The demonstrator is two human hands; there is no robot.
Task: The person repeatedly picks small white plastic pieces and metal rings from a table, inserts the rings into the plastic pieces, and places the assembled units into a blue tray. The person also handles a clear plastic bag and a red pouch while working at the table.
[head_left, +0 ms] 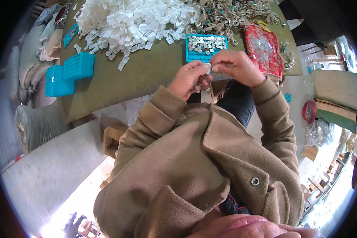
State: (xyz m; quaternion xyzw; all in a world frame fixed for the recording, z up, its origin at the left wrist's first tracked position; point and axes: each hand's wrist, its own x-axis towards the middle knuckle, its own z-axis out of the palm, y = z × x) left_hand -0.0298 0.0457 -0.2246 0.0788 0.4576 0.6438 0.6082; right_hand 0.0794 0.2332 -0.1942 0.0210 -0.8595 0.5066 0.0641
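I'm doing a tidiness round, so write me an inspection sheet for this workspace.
Surface: olive-green tabletop, partly covered.
Job's things: small white piece between the hands; turquoise tray holding round metallic-looking pieces.
Clutter: heaped white pieces, tangled pile, yellow-handled pliers, red patterned cloth with clear bits.
Grip: left hand pinches the small white piece; right hand has fingertips at it, hold unclear.
Cables: nothing seen.
Surroundings: stuffed sacks left, red basin right.

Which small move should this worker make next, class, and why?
Probably steady the small white piece with the left hand while the right hand finishes adjusting it: the left fingers pinch it, and the right fingertips are right beside it, in front of the blue tray.
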